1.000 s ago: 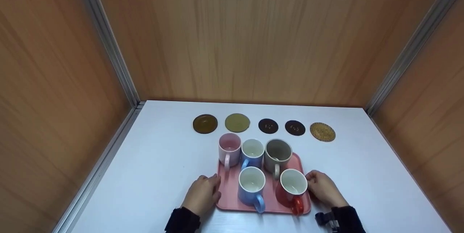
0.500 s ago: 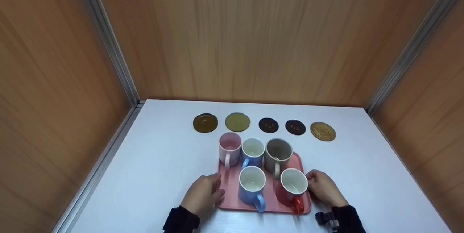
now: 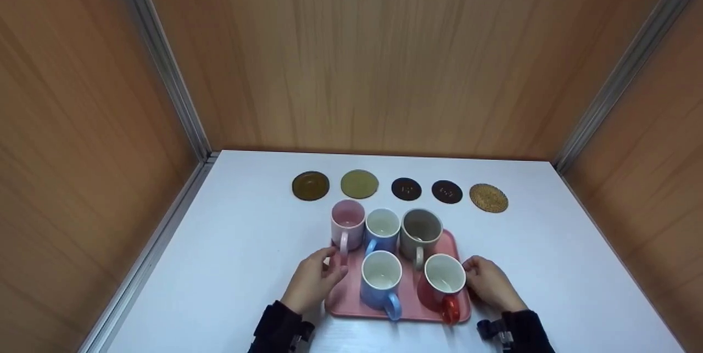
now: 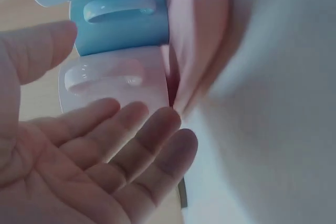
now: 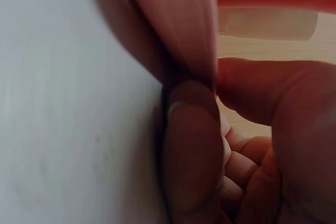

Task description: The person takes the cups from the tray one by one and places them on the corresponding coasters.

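A pink tray [image 3: 347,301] carries several upright mugs. The pink mug [image 3: 346,235] stands at its back left, the blue mug [image 3: 383,235] and the grey mug [image 3: 420,237] beside it. Nearer the front are the light blue mug [image 3: 378,290] and the red mug [image 3: 434,292]. My left hand [image 3: 313,281] is by the tray's left edge, close to the pink mug's handle. In the left wrist view its fingers and thumb are spread, with nothing held. My right hand [image 3: 491,286] pinches the tray's right rim between thumb and finger, beside the red mug.
Behind the tray, a row of coasters lies on the white table [image 3: 241,221]: a brown coaster [image 3: 311,186], an olive coaster [image 3: 360,184], two dark coasters, including one dark coaster [image 3: 406,189], and a woven gold coaster [image 3: 489,198]. Wood panels enclose the back and sides.
My left hand has come off the tray's left edge and moved forward toward the pink mug, its thumb spreading from the fingers. The right hand keeps its place on the rim.
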A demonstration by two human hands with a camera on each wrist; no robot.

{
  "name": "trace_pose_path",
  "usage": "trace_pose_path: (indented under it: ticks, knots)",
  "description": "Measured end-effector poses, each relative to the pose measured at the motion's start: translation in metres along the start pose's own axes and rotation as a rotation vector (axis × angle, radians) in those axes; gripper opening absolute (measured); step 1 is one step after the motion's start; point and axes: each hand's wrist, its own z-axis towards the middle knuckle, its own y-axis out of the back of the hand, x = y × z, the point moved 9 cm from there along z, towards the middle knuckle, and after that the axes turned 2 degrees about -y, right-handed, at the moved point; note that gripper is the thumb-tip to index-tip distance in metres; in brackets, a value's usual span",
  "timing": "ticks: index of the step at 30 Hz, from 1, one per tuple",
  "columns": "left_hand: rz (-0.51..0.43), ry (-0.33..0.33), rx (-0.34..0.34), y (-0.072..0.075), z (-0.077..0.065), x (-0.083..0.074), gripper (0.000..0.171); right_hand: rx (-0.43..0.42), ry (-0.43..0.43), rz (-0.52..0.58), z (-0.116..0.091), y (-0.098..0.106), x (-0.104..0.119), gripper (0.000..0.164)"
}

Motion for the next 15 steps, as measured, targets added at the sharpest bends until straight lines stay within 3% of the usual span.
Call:
trace_pose_path:
  ticks: [5,9,15]
  knots:
    - [-0.088,0.0,0.027,-0.006,0.008,0.001,0.048,-0.017,0.017,-0.004,-0.001,-0.001,0.001,0.011]
    - [-0.16,0.0,0.001,-0.007,0.016,0.0,0.044,-0.01,0.002,0.002,0.001,-0.001,0.0,0.01]
    - [-0.425,0.089,-0.057,-0.009,0.03,0.003,0.041,0.005,-0.019,0.0,0.002,-0.001,-0.003,0.01]
